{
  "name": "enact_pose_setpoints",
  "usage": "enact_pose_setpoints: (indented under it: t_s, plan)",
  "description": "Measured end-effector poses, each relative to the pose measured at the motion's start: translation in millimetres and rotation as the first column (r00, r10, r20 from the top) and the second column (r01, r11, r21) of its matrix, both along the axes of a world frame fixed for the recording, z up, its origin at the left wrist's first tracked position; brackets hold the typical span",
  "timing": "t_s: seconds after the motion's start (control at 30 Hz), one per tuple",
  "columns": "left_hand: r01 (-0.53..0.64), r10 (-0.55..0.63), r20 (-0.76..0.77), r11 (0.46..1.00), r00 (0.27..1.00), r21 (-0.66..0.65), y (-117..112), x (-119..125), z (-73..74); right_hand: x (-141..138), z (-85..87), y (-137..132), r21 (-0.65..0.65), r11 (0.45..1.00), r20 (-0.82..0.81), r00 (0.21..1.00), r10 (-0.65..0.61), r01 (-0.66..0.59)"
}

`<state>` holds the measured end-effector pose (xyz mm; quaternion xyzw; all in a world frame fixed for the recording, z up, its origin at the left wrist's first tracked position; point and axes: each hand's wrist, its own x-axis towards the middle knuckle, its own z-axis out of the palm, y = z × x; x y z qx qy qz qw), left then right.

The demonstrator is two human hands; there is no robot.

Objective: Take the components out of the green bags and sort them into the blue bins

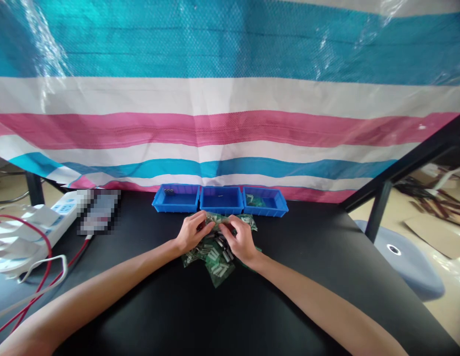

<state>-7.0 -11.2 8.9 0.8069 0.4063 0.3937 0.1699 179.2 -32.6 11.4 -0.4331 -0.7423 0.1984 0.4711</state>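
Going left to right: at about 9 o'clock from the hands, a red cable (40,232) loops beside a white power strip (63,212); just right of that sits a flat rectangular thing (100,212), pixelated out, so no idea what it is; both are on the black tabletop (307,257). Then the left hand (193,231) has its fingers curled over the top of a green plastic packet (230,221), firmly closed on it as far as I can see; the right hand (242,240) is closed on the same packet from the other side, its fingertips (227,228) almost meeting the left hand; how hard they're squeezing, can't tell. The packet is held just over a heap of similar green packets (215,264) packed with small silver and black parts, touching the heap at 6 o'clock from the hands. At 12 o'clock, three blue plastic trays sit side by side against a striped tarp (230,128); the left tray (176,201) has a few small dark parts (169,191) at its far corner, the middle tray (221,201) has one tiny silvery bit (219,196), and the right tray (272,202) has a green packet (256,201) inside; past the table edge at 3 o'clock there's a pale blue stool (404,259).
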Motion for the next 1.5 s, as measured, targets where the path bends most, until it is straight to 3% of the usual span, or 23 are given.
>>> enact_pose_setpoints:
  t_s: [0.37,0.8,1.2,1.5]
  plan:
    - [0.047,-0.047,0.025,0.999,0.999,0.027,2.0,-2.9,-5.8,1.0,0.5,-1.0,-0.033,0.999,-0.025,0.999,0.036,-0.037]
    - [-0.041,0.041,-0.002,0.998,0.999,0.052,1.2,0.7,-2.4,0.1,-1.4,-1.1,-0.016,1.000,-0.082,0.996,0.025,-0.026]
    - [-0.005,-0.002,0.034,0.981,0.999,0.196,3.3,-0.1,-7.0,-0.1,2.4,-1.6,0.003,0.999,-0.082,0.996,0.047,-0.046]
    - [0.050,-0.065,0.075,0.981,0.995,0.186,2.7,-4.0,-8.4,-1.0,0.5,-1.5,0.017,1.000,-0.041,0.999,0.022,-0.021]
